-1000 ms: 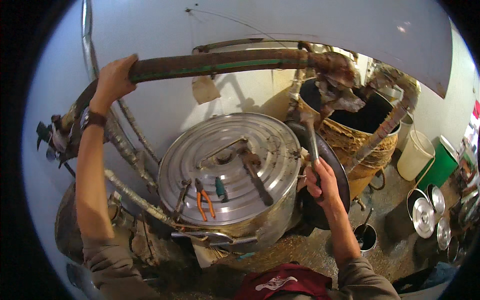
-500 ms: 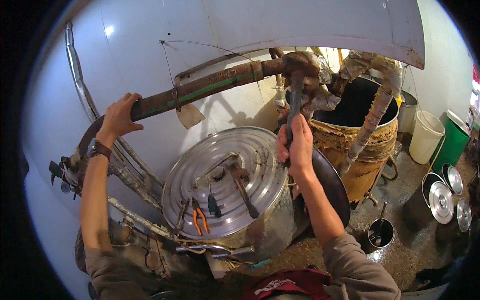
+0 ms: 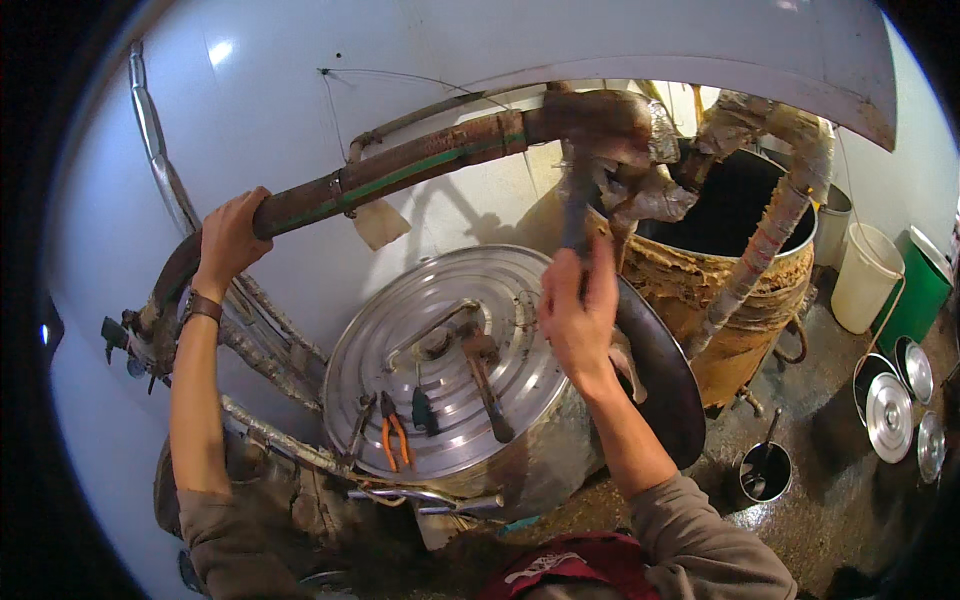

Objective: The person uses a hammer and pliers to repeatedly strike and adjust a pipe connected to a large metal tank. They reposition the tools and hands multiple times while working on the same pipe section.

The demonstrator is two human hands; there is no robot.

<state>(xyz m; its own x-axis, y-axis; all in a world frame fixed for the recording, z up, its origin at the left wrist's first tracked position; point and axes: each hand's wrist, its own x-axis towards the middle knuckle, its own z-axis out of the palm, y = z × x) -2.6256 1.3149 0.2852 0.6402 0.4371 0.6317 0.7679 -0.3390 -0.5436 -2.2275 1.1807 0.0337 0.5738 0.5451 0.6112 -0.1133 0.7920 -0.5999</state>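
Observation:
My left hand (image 3: 232, 238) is closed round the rusty, green-striped pipe (image 3: 400, 178) near its left bend. My right hand (image 3: 580, 315), smeared by motion, grips the lower end of a dark long-handled wrench (image 3: 577, 205). The wrench's upper end meets the thick brown pipe fitting (image 3: 605, 120); its jaws are blurred there. Below the pipe, a round ridged metal lid (image 3: 480, 290) covers a large pot. On the lid lie another wrench (image 3: 487, 390), orange-handled pliers (image 3: 396, 432), a dark green screwdriver (image 3: 424, 410) and a slim dark tool (image 3: 362, 424).
A crusted brown drum (image 3: 700, 310) stands at the right, with a wrapped pipe (image 3: 755, 240) running down its front. A white panel (image 3: 700, 45) overhangs the fitting. Farther right are a pale bucket (image 3: 866, 278), a green bin (image 3: 915, 290), loose pot lids (image 3: 889, 418) and a small metal pot (image 3: 765, 472).
My left hand has closed round the pipe, its thumb no longer sticking out. My right hand and the wrench handle have swung slightly left and down. The view has shifted a little.

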